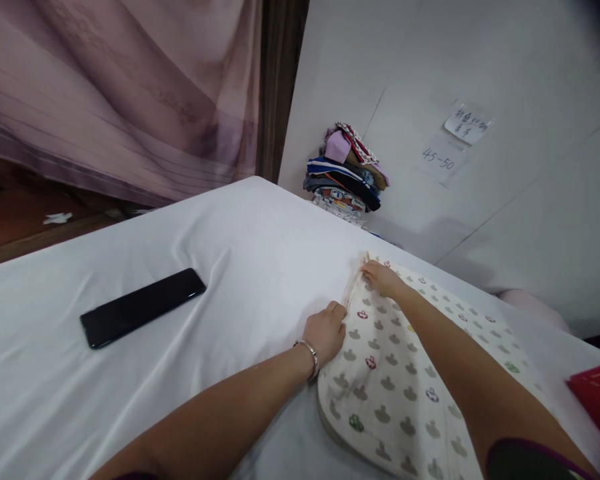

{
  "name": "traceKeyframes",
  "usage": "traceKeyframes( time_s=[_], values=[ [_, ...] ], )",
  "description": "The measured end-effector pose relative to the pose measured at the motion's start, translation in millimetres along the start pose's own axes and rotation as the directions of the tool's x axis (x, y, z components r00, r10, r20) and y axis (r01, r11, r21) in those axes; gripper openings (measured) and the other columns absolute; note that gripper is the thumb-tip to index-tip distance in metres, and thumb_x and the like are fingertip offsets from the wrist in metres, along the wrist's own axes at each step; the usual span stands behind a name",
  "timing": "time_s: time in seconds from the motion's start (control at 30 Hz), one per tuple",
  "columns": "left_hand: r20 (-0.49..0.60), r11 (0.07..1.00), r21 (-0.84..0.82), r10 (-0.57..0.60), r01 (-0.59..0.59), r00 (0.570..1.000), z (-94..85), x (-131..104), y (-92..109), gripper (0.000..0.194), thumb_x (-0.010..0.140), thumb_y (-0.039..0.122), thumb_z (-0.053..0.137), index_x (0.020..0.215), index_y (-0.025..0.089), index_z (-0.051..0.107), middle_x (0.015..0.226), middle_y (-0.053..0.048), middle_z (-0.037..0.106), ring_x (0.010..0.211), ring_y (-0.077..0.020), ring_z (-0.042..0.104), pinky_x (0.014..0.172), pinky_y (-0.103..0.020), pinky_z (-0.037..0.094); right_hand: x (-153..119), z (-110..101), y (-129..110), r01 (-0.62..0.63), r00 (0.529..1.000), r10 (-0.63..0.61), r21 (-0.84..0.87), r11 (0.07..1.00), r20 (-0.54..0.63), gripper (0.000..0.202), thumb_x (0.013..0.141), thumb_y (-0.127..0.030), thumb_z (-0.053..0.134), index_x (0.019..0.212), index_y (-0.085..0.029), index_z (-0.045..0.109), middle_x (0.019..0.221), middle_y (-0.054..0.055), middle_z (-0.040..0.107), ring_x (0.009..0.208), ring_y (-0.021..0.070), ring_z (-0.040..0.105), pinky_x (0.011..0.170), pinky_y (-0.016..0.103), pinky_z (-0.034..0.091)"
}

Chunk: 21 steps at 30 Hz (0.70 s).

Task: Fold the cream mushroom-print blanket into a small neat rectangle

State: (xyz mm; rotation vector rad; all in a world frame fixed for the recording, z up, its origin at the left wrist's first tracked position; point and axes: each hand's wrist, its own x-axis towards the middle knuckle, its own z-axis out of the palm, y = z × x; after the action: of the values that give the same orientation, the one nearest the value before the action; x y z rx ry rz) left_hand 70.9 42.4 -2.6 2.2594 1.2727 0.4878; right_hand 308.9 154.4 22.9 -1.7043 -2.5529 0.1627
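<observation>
A cream cloth (390, 380) printed with grey, red, green and purple mushroom shapes lies spread over the bed or table. Its near left corner is rounded. My right hand (380, 277) pinches the cloth at its far left corner, and a small fold stands up there. Lower along the same left edge, my left hand (326, 333) is closed on the border with its fingers curled; the fingertips are partly hidden. A bracelet circles my left wrist. My right forearm passes over the cloth and covers part of its middle.
A black phone (143, 308) lies on the white sheet (260, 267) at left. Folded clothes (347, 170) are stacked by the wall beyond the far edge. Handwritten papers (467, 123) hang on the wall. A red object (597, 397) sits at right, and a pink curtain (130, 87) hangs behind.
</observation>
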Motion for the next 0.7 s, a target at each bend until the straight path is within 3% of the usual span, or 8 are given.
traceKeyframes(
  time_s=[0.2,0.47,0.7],
  values=[
    [0.027,0.996,0.022,0.085,-0.085,0.996,0.0,0.1,0.2,0.026,0.083,0.014,0.037,0.106,0.023,0.047,0.109,-0.002,0.055,0.093,-0.0164,0.058,0.073,-0.028,0.044,-1.0,-4.1,2.9,0.045,0.997,-0.043,-0.032,0.998,0.065,0.022,0.081,-0.010,0.043,0.084,-0.017,0.064,0.096,0.008,0.059,0.089,0.0174,0.056,0.083,0.027,0.041],
    [0.038,0.998,0.048,0.033,-0.035,0.999,1.2,1.3,1.3,0.028,0.081,0.014,0.036,0.107,0.020,0.046,0.101,-0.005,0.057,0.090,-0.0199,0.059,0.072,-0.032,0.045,19.5,3.3,-1.1,0.085,0.987,-0.077,-0.052,0.995,0.138,0.024,0.075,-0.006,0.046,0.081,-0.019,0.065,0.106,0.006,0.061,0.097,0.0177,0.055,0.087,0.027,0.040],
    [0.048,0.999,0.035,0.039,-0.041,0.998,1.2,0.2,1.4,0.029,0.083,0.015,0.034,0.109,0.020,0.045,0.105,-0.006,0.056,0.091,-0.0199,0.058,0.074,-0.033,0.045,25.8,1.8,-3.8,0.059,0.983,-0.040,-0.099,0.993,0.177,0.023,0.076,-0.009,0.048,0.088,-0.018,0.065,0.100,0.006,0.062,0.093,0.0178,0.056,0.083,0.025,0.039]
  ],
)
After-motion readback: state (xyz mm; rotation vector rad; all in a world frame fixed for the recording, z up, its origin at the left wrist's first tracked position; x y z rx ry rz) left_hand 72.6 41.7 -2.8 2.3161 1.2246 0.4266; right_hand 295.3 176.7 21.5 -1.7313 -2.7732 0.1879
